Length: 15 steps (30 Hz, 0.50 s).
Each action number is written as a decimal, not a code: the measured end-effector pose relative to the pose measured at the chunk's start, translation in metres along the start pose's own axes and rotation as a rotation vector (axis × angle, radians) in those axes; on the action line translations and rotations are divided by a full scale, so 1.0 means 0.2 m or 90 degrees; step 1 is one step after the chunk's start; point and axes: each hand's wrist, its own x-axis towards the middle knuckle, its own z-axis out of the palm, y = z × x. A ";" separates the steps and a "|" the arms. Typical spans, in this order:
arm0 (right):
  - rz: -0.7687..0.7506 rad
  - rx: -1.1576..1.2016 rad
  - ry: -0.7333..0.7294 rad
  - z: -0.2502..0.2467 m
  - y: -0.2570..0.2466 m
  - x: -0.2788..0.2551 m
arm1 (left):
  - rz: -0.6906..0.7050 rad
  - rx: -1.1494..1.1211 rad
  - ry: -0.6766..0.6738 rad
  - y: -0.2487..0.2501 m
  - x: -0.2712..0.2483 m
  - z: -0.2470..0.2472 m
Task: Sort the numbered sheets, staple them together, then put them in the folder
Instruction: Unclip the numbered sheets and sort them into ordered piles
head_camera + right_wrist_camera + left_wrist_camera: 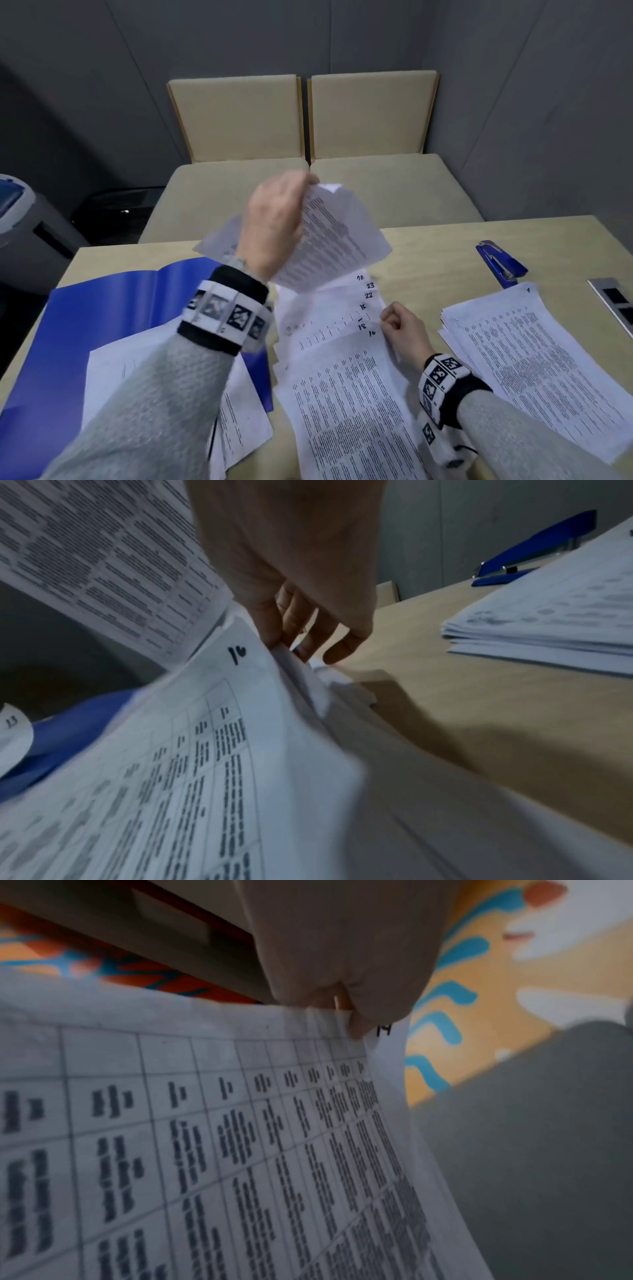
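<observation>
We are pinching a printed sheet (329, 236) by its top corner with our left hand (274, 222), thumb and fingers closed on it, and it is hanging high in the middle of the frame with its long axis slanting down toward lower right. Our right hand (402, 329), fingers curled, is gripping the corner of the fanned sheets (342, 359) at centre, probably several. A neat stack (534, 349) is lying at right, the blue stapler (500, 262) beyond it, the open blue folder (102, 318) at left.
</observation>
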 end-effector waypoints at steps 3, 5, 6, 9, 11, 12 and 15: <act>-0.009 0.067 -0.009 -0.06 -0.07 0.00 | -0.060 -0.101 0.031 -0.03 0.10 -0.24; -0.021 0.078 -0.001 -0.11 -0.13 0.03 | -0.080 -0.137 0.015 -0.06 0.16 -0.37; -0.023 0.086 0.021 -0.14 -0.15 0.04 | -0.081 -0.153 0.002 -0.06 0.18 -0.43; -0.021 0.154 0.107 -0.26 -0.30 0.07 | -0.066 -0.198 -0.025 -0.05 0.22 -0.58; -0.044 0.189 0.148 -0.35 -0.41 0.08 | -0.064 -0.220 -0.036 -0.04 0.24 -0.63; -0.069 0.201 0.163 -0.38 -0.47 0.09 | -0.064 -0.237 -0.049 -0.03 0.24 -0.63; -0.165 0.233 0.207 -0.47 -0.63 0.09 | -0.052 -0.260 -0.126 0.02 0.24 -0.56</act>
